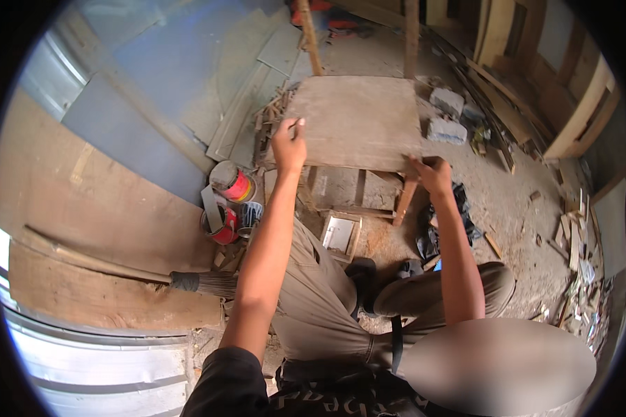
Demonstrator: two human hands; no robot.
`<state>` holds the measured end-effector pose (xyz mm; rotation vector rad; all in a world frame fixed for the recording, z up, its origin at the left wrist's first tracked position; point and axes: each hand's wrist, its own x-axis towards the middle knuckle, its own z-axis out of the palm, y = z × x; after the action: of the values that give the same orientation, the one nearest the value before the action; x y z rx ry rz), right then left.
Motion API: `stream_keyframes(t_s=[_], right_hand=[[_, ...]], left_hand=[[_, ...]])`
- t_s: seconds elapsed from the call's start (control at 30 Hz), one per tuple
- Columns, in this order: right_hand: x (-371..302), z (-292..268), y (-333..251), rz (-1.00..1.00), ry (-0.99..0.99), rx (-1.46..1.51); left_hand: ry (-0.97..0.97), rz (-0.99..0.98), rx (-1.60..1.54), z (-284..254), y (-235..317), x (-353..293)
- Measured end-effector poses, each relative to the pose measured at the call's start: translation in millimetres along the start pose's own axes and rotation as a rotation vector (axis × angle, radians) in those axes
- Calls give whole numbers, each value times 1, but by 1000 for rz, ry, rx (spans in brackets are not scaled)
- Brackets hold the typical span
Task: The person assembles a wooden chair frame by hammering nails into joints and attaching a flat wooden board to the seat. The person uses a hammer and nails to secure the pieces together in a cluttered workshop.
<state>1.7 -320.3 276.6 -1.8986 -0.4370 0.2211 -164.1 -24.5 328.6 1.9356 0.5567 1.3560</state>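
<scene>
A flat brown wooden board (355,118) lies as a seat on a wooden chair frame with four-sided legs, one front leg (405,200) showing below it. My left hand (289,146) is closed at the board's left edge, its thumb uppermost. At the near right corner, my right hand (435,177) pinches the board's edge between bent fingers. The undersides of both grips are hidden. Two wooden uprights (410,38) rise behind the seat.
To the left stand a red paint can (240,186), an open red can (222,226) and a long-handled brush (205,281). A small wooden box (341,236) sits below the chair. Concrete blocks (446,131), a black plastic bag (459,222) and wood scraps (570,233) lie to the right.
</scene>
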Motion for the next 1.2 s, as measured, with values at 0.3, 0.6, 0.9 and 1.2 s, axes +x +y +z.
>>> stream_keyframes(t_s=[0.3,0.6,0.9,1.2], right_hand=[[-19,-12,-38,294,3,449],[-21,-18,-18,210,78,529],[-16,-9,-8,173,120,574],[-14,-7,-8,158,149,589]], left_hand=[[142,-380,26,-52,-73,-15],[150,-390,-23,-44,-51,-28],[330,-385,-128,-31,-64,-23],[364,-423,-140,-23,-66,-20]])
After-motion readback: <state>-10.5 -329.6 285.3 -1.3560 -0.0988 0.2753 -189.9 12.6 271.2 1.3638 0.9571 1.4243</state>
